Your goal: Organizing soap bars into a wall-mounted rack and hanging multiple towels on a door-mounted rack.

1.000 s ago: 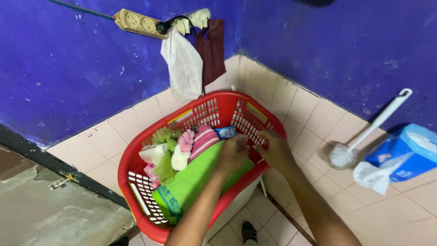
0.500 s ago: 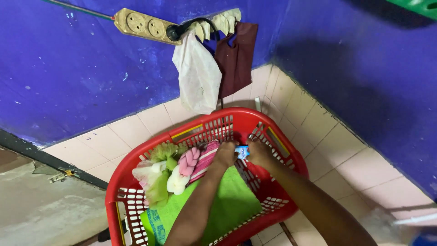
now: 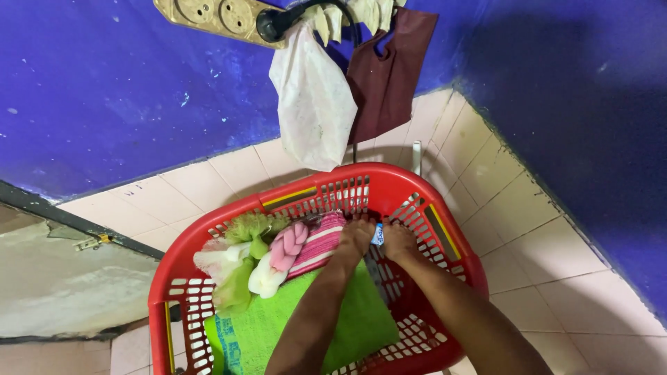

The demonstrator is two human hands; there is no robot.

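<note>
I have both hands, left hand and right hand, pinched shut on a small blue packet deep in the red basket, beside the striped cloth.

Red slatted laundry basket seen from above, set in a corner of pink wall tiles under blue paint; left hand and right hand deep inside, pinching a small blue packet between them; green towel, pink striped cloth alongside; white bag, maroon bag hanging above
</note>
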